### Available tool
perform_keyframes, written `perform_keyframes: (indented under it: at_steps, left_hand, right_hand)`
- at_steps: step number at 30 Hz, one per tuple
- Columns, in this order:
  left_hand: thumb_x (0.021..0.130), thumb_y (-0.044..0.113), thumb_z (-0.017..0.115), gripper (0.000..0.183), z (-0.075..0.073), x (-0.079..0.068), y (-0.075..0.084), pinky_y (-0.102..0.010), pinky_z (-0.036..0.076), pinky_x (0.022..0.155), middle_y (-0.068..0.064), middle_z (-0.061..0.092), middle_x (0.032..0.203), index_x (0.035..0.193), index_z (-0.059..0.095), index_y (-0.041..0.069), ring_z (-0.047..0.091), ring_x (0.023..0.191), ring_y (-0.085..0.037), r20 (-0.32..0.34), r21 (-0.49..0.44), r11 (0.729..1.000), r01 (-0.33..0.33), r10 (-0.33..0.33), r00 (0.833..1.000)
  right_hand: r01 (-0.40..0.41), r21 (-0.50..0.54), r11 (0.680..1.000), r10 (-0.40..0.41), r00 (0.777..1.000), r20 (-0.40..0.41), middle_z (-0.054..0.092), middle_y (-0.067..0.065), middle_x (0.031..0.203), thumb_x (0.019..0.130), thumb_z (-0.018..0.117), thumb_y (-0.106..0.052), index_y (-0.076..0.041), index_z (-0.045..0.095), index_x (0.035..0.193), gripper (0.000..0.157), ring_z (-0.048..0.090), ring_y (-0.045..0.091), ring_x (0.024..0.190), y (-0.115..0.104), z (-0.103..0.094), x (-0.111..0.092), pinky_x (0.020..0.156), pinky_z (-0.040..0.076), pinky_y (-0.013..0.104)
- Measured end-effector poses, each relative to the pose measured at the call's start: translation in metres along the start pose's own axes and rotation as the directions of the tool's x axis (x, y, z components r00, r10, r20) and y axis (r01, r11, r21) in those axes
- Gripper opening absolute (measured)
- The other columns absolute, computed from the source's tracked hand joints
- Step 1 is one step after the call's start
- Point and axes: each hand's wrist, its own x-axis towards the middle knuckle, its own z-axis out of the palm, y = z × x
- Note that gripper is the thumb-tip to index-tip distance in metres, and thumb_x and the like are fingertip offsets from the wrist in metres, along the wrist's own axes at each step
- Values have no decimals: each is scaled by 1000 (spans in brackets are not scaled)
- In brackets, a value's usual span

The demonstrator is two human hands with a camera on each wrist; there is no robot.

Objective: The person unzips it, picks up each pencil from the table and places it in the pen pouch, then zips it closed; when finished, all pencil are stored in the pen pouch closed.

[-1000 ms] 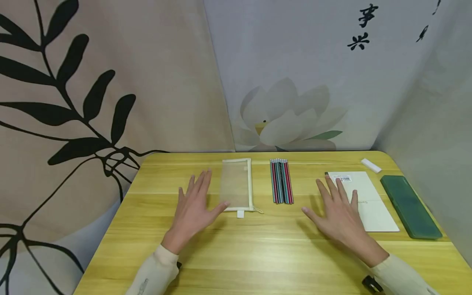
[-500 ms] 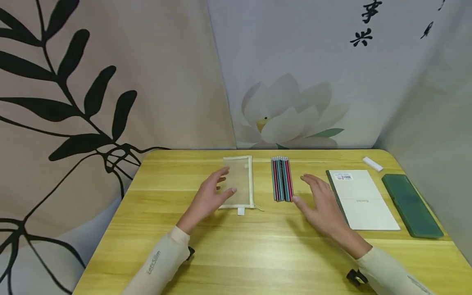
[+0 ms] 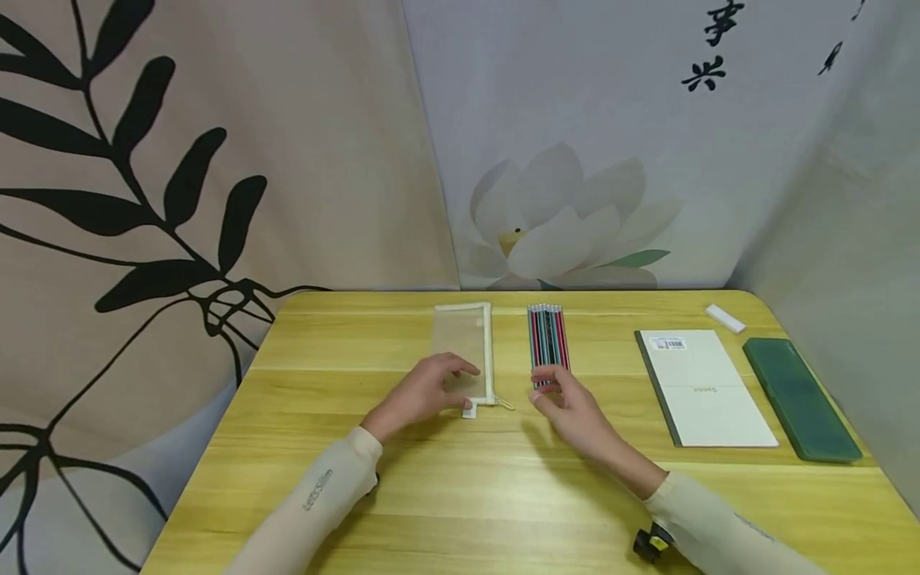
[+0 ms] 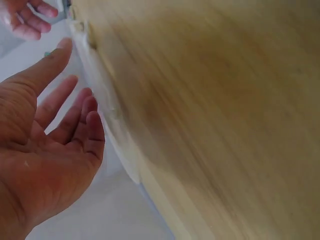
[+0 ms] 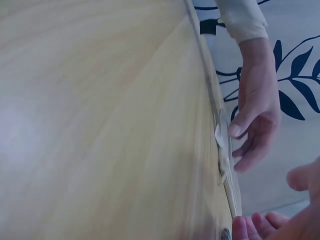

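Observation:
A see-through zip pouch (image 3: 460, 335) with cream edging lies flat at the middle of the table. Over its lower left part is my left hand (image 3: 420, 391), thumb and fingers apart with nothing between them; the left wrist view shows its fingers (image 4: 75, 117) loosely bent above the pouch. To the right lies a row of several pencils (image 3: 549, 335) in blue, red and black. My right hand (image 3: 575, 407) is at their near ends, its bent fingers overlapping them in the head view. In the right wrist view the right hand (image 5: 295, 220) shows only in part, thumb apart from the fingers.
Right of the pencils lies a pale notebook (image 3: 707, 391) with a dark spine. Beside it is a green case (image 3: 801, 399), and a white eraser-like block (image 3: 725, 319) lies behind. Printed curtains (image 3: 345, 160) hang along the table's back edge.
Both hands have moved inward and lower: the left from beside the pouch to over its near part, the right from above the notebook to the pencils' near ends. The pouch and pencils stay put.

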Motion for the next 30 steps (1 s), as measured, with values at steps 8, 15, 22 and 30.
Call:
perform_keyframes:
  at_steps: [8,15,22,30]
  left_hand:
    - [84,25,92,50,7,8,-4,-41,54,106,0,74,128,130,74,14,67,119,-19,11,181,983,-35,33,999]
    - [90,25,86,33,8,10,-6,-40,57,104,3,78,125,122,80,18,72,119,-18,-10,268,962,-60,65,998]
    - [95,20,81,15,11,7,-7,-31,62,87,5,82,110,109,85,23,78,103,-12,-61,326,941,-91,117,991]
    - [95,14,80,9,12,6,-3,-32,63,87,2,83,104,101,86,18,79,99,-14,-111,355,931,-83,130,985]
  right_hand:
    - [2,-12,1000,-2,999,47,63,19,138,107,59,-10,0,53,142,37,64,32,124,-4,20,8,110,51,52]
    - [12,-7,1000,-12,999,40,64,19,136,105,61,-8,1,52,143,41,64,32,123,-9,28,13,108,53,52]
    - [8,-25,1000,-7,999,33,65,17,134,103,65,-8,0,54,143,42,66,28,119,-11,34,17,104,55,48]
    - [44,-84,995,-41,998,39,66,15,132,103,64,-7,-2,56,141,39,67,25,116,-12,38,22,100,56,46]
